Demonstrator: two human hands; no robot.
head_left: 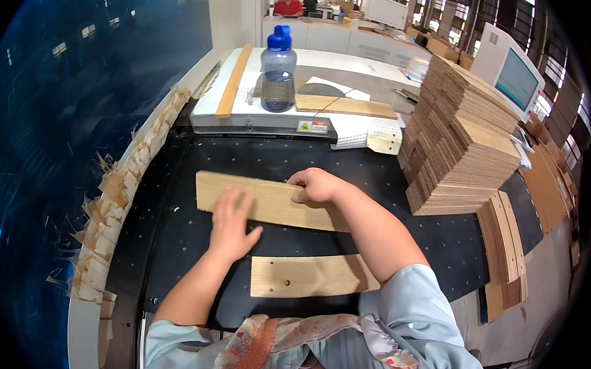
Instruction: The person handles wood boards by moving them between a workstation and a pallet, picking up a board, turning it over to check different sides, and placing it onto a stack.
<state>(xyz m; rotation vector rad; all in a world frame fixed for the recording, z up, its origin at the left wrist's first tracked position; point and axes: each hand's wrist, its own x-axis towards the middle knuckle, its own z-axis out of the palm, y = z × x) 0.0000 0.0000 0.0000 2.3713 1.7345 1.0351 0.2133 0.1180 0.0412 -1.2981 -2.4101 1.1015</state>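
A pale wooden board (268, 198) lies flat across the black perforated table (173, 231). My left hand (232, 222) presses down on its near edge, fingers spread. My right hand (319, 186) curls over the board's far edge and grips it. A second, shorter wooden board (304, 276) with a small hole lies nearer to me, partly under my right forearm. Neither hand touches it.
A tall stack of wooden boards (461, 143) stands at the right, with more boards (506, 242) beside it. Wood offcuts (118, 188) line the table's left edge. A blue-capped water bottle (278, 70) and wood strips sit on the white machine (265, 119) behind. People are far back.
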